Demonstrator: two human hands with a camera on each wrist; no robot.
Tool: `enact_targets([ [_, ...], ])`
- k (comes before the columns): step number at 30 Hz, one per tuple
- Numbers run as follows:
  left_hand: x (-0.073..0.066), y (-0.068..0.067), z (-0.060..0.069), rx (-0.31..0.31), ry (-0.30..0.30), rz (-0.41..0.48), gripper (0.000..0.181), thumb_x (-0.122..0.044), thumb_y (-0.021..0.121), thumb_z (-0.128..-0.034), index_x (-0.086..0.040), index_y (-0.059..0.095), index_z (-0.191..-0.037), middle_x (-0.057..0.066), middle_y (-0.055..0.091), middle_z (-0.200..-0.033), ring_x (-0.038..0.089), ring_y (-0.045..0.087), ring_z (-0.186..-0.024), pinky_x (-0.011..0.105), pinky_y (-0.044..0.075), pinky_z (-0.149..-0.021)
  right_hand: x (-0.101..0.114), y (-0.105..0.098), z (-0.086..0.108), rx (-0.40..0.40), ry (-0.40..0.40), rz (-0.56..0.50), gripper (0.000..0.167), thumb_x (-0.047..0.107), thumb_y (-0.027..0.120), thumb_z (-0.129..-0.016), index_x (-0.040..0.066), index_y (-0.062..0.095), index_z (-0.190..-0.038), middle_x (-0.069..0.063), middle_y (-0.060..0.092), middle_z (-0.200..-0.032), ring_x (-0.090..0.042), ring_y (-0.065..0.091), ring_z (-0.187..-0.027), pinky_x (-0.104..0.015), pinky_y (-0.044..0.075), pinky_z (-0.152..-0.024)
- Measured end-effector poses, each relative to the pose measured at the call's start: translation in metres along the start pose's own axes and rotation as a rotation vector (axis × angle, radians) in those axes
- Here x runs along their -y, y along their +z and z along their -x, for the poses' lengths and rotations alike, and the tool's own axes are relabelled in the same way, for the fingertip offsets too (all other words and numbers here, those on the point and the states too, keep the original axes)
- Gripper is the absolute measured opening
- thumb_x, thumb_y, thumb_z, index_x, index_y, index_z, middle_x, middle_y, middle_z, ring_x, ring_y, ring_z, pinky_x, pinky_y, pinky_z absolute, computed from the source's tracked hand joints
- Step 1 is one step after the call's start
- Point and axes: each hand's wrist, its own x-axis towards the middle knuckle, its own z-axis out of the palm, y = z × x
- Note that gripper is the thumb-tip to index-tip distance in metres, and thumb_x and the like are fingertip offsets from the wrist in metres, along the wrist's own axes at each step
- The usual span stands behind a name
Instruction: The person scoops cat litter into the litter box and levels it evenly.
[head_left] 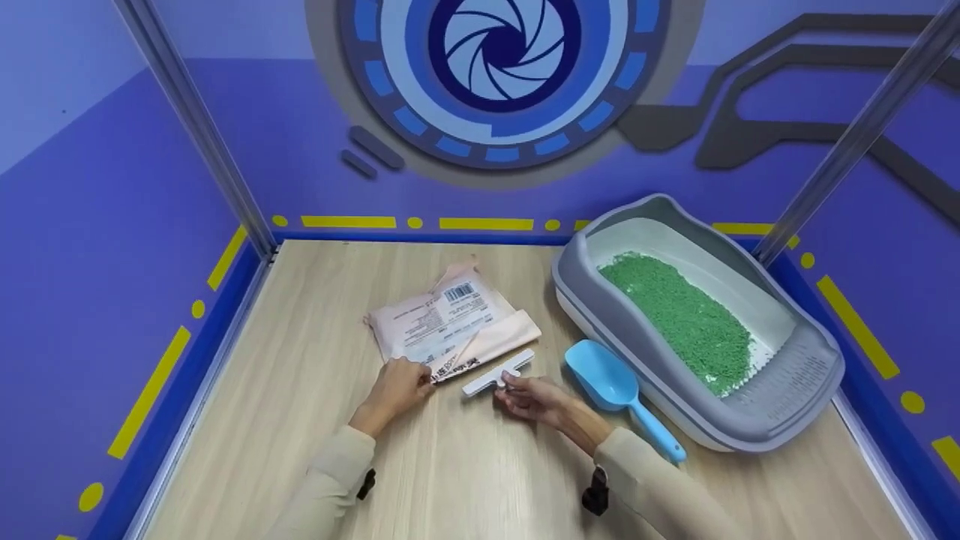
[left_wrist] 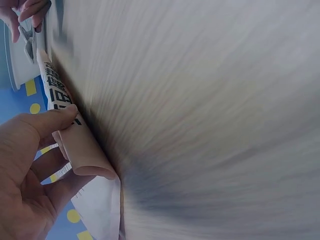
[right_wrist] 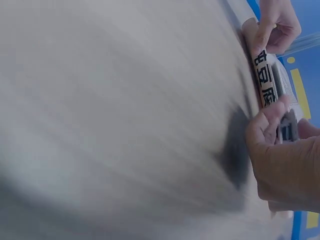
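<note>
A pale pink plastic bag [head_left: 420, 319] with a barcode and printed text lies flat on the wooden table, its near edge folded over. My left hand [head_left: 397, 390] pinches the left end of that fold; in the left wrist view the thumb presses on the rolled edge [left_wrist: 85, 150], beside dark lettering. Between the fingers of my right hand [head_left: 534, 401] is a long white bag clip [head_left: 484, 382], held by its middle just in front of the fold. In the right wrist view, my fingers partly cover the clip [right_wrist: 288, 129].
A blue scoop [head_left: 606, 379] lies right of my right hand, its handle toward me. Beyond it stands a grey and white litter box [head_left: 581, 281] holding green granules [head_left: 675, 322]. Blue-purple panels [head_left: 255, 150] enclose the table [head_left: 315, 300] at the back and sides.
</note>
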Motion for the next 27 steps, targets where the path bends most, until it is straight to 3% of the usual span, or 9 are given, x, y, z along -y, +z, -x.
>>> enact_targets([
  [8, 0.000, -0.001, 0.002, -0.011, -0.008, 0.013, 0.019, -0.016, 0.083, -0.0793, -0.009, 0.069, -0.069, 0.003, 0.066, -0.062, 0.016, 0.049, -0.055, 0.036, 0.043, -0.057, 0.001, 0.014, -0.013, -0.101, -0.039, -0.049, 0.012, 0.010, 0.060, -0.100, 0.006, 0.070, -0.094, -0.004, 0.074, -0.072, -0.004, 0.066, -0.064, -0.018, 0.050, -0.064],
  [12, 0.000, -0.002, 0.002, -0.007, -0.013, 0.022, 0.018, -0.017, 0.084, -0.0790, -0.009, 0.072, -0.070, 0.003, 0.069, -0.063, 0.017, 0.052, -0.055, 0.037, 0.046, -0.058, -0.001, 0.020, -0.019, -0.140, -0.070, -0.090, 0.013, 0.002, 0.051, -0.101, 0.000, 0.064, -0.100, -0.007, 0.071, -0.069, 0.001, 0.054, -0.056, -0.013, 0.042, -0.056],
  [18, 0.000, -0.003, 0.002, -0.016, 0.014, 0.005, 0.015, -0.018, 0.085, -0.0783, -0.009, 0.075, -0.071, 0.003, 0.072, -0.067, 0.018, 0.055, -0.056, 0.039, 0.048, -0.058, -0.002, 0.025, -0.023, -0.169, -0.117, -0.127, 0.019, -0.005, 0.043, -0.099, -0.003, 0.060, -0.106, -0.010, 0.068, -0.068, 0.004, 0.050, -0.056, -0.008, 0.036, -0.051],
  [27, -0.003, -0.003, 0.000, 0.034, -0.015, -0.007, 0.011, -0.016, 0.085, -0.0784, -0.007, 0.080, -0.074, 0.005, 0.076, -0.071, 0.027, 0.068, -0.064, 0.042, 0.053, -0.064, -0.001, 0.033, -0.033, -0.246, -0.134, -0.150, 0.004, 0.001, 0.062, -0.095, 0.001, 0.065, -0.093, -0.006, 0.071, -0.063, 0.002, 0.051, -0.051, -0.010, 0.034, -0.048],
])
